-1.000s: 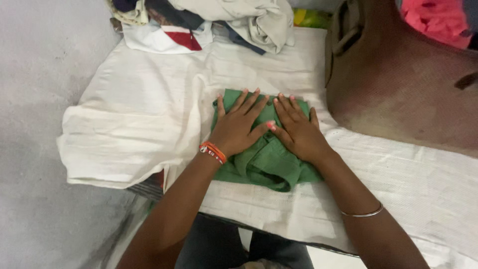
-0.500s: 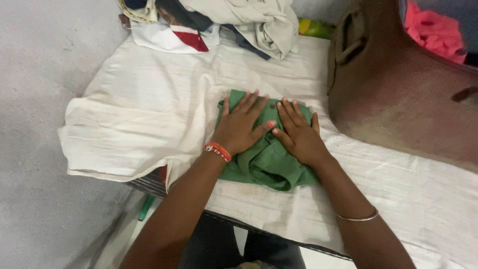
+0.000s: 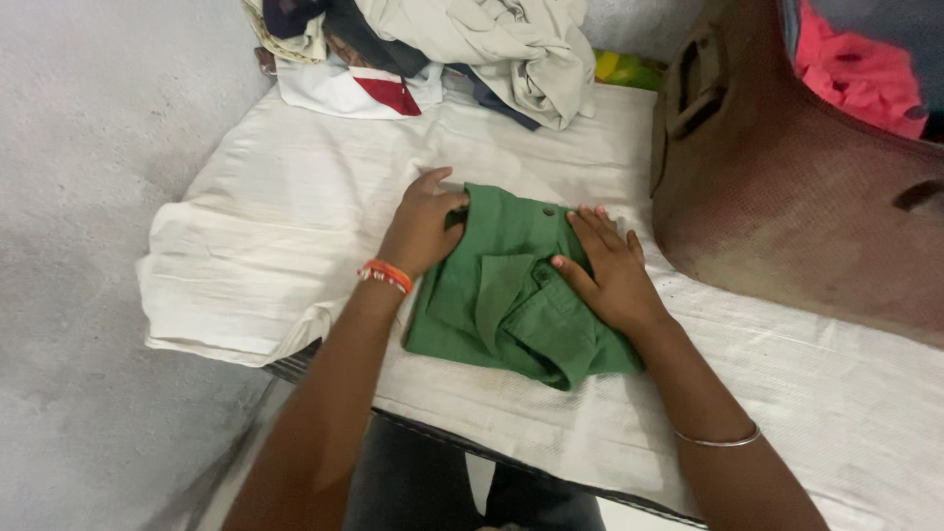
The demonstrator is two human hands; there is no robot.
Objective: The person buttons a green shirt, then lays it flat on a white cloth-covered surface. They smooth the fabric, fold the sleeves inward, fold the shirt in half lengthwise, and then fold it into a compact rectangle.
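Folded garment (image 3: 511,295): plain green. Cloth (image 3: 295,197) covering surface: off-white. Wrist thread (image 3: 385,275): orange-red. Basket (image 3: 787,197): brown.

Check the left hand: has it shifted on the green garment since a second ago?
Yes. The left hand has slid from the middle of the green garment to its left edge, away from the brown tub.
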